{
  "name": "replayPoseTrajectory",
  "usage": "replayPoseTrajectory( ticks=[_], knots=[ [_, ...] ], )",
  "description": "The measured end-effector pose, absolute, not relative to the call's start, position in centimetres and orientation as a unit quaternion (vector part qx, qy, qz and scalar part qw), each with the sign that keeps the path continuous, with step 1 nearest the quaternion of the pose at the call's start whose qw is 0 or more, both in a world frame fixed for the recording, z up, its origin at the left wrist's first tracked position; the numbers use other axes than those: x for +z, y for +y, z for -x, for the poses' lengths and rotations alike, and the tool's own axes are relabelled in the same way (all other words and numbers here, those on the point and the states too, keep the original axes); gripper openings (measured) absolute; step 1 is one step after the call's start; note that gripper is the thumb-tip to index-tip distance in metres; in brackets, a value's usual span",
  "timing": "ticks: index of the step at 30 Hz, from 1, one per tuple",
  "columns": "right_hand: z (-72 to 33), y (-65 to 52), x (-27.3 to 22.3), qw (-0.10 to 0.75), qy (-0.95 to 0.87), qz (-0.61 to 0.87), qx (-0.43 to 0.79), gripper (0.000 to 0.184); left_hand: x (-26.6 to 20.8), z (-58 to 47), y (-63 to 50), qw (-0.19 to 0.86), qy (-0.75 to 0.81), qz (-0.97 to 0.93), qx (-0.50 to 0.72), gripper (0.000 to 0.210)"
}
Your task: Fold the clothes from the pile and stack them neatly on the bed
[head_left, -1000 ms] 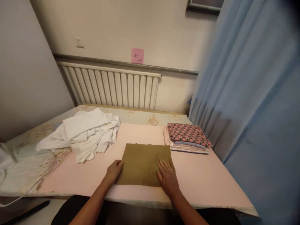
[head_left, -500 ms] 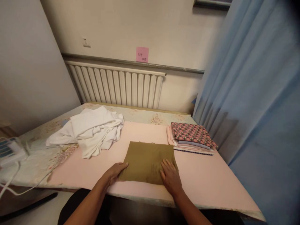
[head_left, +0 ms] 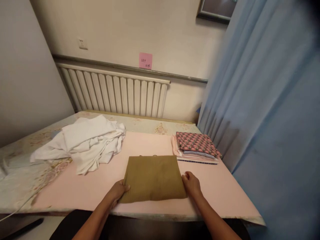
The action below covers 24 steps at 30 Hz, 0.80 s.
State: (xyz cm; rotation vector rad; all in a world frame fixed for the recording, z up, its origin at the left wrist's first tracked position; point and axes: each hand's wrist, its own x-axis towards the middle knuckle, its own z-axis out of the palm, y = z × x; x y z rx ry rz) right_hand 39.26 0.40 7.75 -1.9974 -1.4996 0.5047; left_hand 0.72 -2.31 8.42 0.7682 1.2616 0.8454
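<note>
A folded olive-brown cloth [head_left: 153,178] lies flat near the front edge of the table, with small dark loops at its far edge. My left hand [head_left: 117,192] grips its left side, thumb on top and fingers underneath. At the right side, my right hand [head_left: 192,184] is closed with curled fingers against the cloth's edge; its fingertips are partly hidden, and it appears to pinch that edge. Just beyond, to the right, sits a stack of folded fabrics [head_left: 196,146] topped by a pink and dark patterned piece.
A crumpled heap of white cloth [head_left: 87,140] lies at the left. Under everything is a pink sheet [head_left: 147,143] over a floral table cover [head_left: 160,127]. A radiator [head_left: 117,91] stands behind, a blue curtain [head_left: 250,110] hangs on the right, and a white cord [head_left: 22,205] runs along the left.
My right hand has slid off the top of the cloth to its right edge, and its fingers have curled. My left hand stays on the left side. The view has shifted right.
</note>
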Motion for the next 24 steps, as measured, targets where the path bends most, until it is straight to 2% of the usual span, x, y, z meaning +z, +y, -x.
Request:
replayPoseTrajectory(
  ticks=[3, 9, 19, 24],
  knots=[
    [-39.7, 1.2, 7.9, 0.278, -0.545, 0.751, 0.250, 0.028, 7.9, 0.1, -3.6, 0.675, 0.534, -0.333, 0.385, 0.041],
    [-38.2, 2.9, 7.8, 0.280, -0.512, 0.726, 0.364, 0.022, 8.8, 1.1, -4.6, 0.724, 0.491, -0.303, 0.378, 0.052],
    [-35.3, 3.0, 8.4, 0.348, -0.407, 0.577, 0.617, 0.040, 11.3, 0.4, -1.7, 0.784, 0.458, -0.217, 0.359, 0.054],
    [-33.2, 2.6, 8.8, 0.372, -0.359, 0.505, 0.691, 0.036, 11.5, 0.8, -0.5, 0.796, 0.458, -0.224, 0.326, 0.057]
  ],
)
